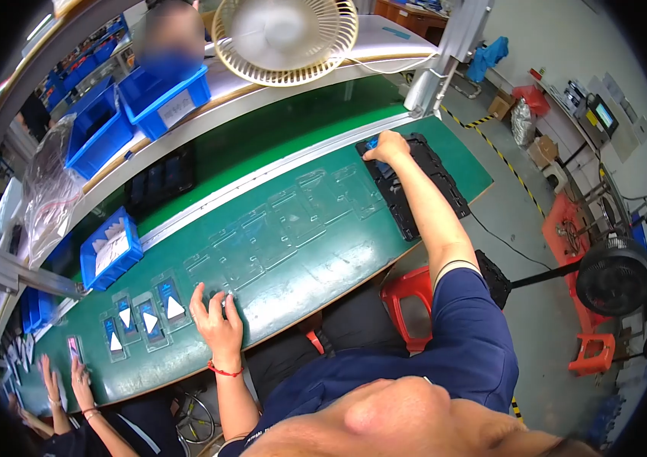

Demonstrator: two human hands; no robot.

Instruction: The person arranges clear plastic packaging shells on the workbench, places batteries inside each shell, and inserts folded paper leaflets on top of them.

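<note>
My right hand [389, 148] reaches to the far left corner of a black molded tray [434, 179]. Its fingers are closed at a small blue piece [371, 142], mostly covered by the hand; I cannot make out its kind. My left hand [218, 326] rests low over the green table near its front edge, fingers apart and holding nothing. Beyond it, several clear plastic trays [262, 232] lie in a row toward the black tray. Left of my left hand are clear trays holding dark blue cards [169, 299] with white triangular shapes.
A blue bin with white papers [110, 255] stands at the table's left back. Blue bins [164, 99] and a fan [285, 34] occupy the shelf above. At lower left, another person's hands [80, 385] are near a phone-like item [74, 349]. A red stool [407, 305] stands at right.
</note>
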